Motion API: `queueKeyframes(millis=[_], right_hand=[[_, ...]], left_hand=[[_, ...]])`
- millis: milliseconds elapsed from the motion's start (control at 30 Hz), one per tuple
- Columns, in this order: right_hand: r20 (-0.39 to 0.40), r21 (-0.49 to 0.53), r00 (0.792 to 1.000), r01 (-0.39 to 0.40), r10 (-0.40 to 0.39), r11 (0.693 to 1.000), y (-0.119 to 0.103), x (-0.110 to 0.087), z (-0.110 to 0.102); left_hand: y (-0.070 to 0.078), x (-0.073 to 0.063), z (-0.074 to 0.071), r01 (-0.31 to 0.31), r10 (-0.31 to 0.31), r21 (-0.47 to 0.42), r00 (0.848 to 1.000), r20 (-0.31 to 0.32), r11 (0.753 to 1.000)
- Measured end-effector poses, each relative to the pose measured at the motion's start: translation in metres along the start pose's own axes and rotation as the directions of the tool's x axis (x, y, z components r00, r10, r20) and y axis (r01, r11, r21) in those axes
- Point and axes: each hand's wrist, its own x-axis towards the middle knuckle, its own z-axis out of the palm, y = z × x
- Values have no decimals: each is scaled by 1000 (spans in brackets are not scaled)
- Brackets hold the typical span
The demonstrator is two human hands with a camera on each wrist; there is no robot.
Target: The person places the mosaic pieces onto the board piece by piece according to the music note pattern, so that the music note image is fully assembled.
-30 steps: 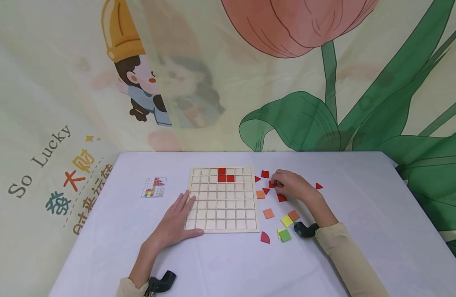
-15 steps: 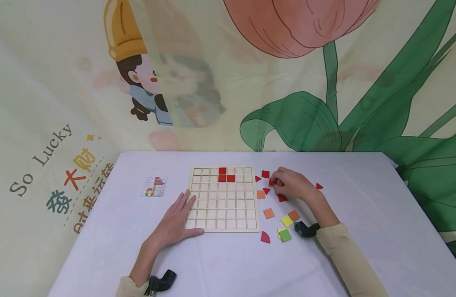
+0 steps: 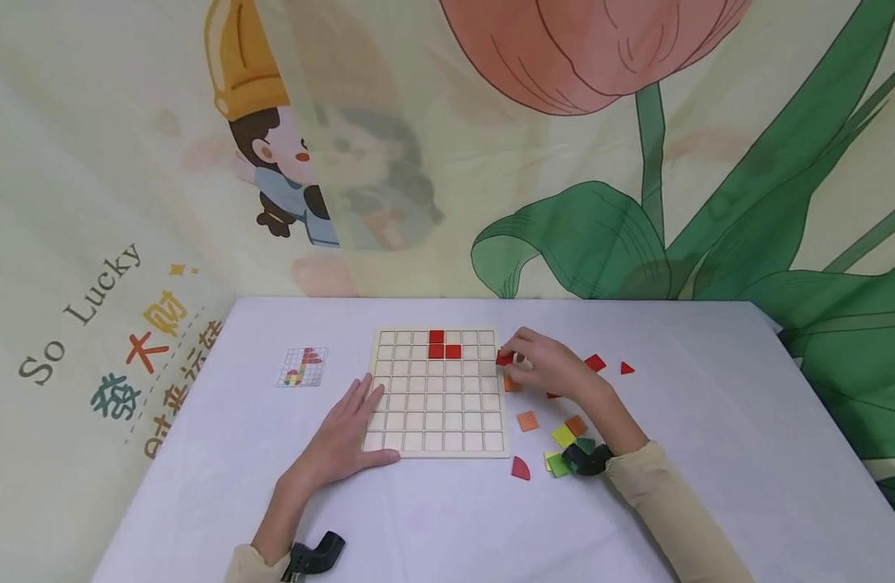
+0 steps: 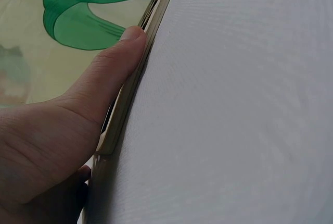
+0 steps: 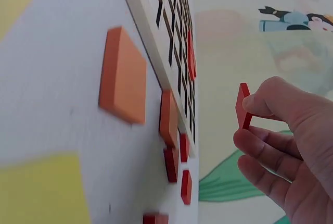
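My right hand (image 3: 549, 366) pinches a small red square tile (image 5: 241, 108) between thumb and fingers, raised off the table near the board's right edge. My left hand (image 3: 341, 441) rests along the left side and lower left corner of the wooden grid board (image 3: 436, 420), fingers straight and spread. In the left wrist view, the thumb (image 4: 117, 60) lies on the board's edge. Three red square tiles (image 3: 436, 351) sit in cells near the board's top, forming an L shape.
Loose tiles lie right of the board: an orange square (image 3: 528, 421), a yellow square (image 3: 563, 436), a red quarter-circle (image 3: 520, 468), a red triangle (image 3: 627, 368) and others, some behind the right hand. A printed pattern card (image 3: 302, 368) lies left of the board. A patterned cloth (image 3: 564, 243) hangs behind.
My right hand has lifted a red square tile from the loose pile and moved left with it to the board's right edge. My left hand has stayed in place.
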Motion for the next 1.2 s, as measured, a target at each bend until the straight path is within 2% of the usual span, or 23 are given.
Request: queueKeyframes(millis=[233, 400, 600, 900, 1033, 1200], right_hand=[[42, 30, 993, 108, -109, 994, -25, 19, 12], [61, 66, 985, 156, -160, 986, -45, 36, 21], [113, 61, 985, 121, -128, 991, -63, 54, 32], [164, 4, 982, 89, -88, 996, -68, 64, 41], [170, -33, 982, 89, -82, 996, -72, 66, 42], [140, -57, 984, 115, -106, 992, -74, 66, 45]], left_hand=[[-2, -2, 0, 15, -15, -9, 1000, 11, 1000], [-1, -2, 0, 18, -17, -25, 1000, 11, 1000], [0, -1, -1, 15, -15, -15, 1000, 16, 1000], [-1, -1, -1, 11, -11, -7, 1000, 21, 1000], [0, -1, -1, 4, -4, -11, 1000, 14, 1000], [1, -1, -3, -5, 5, -18, 1000, 7, 1000]])
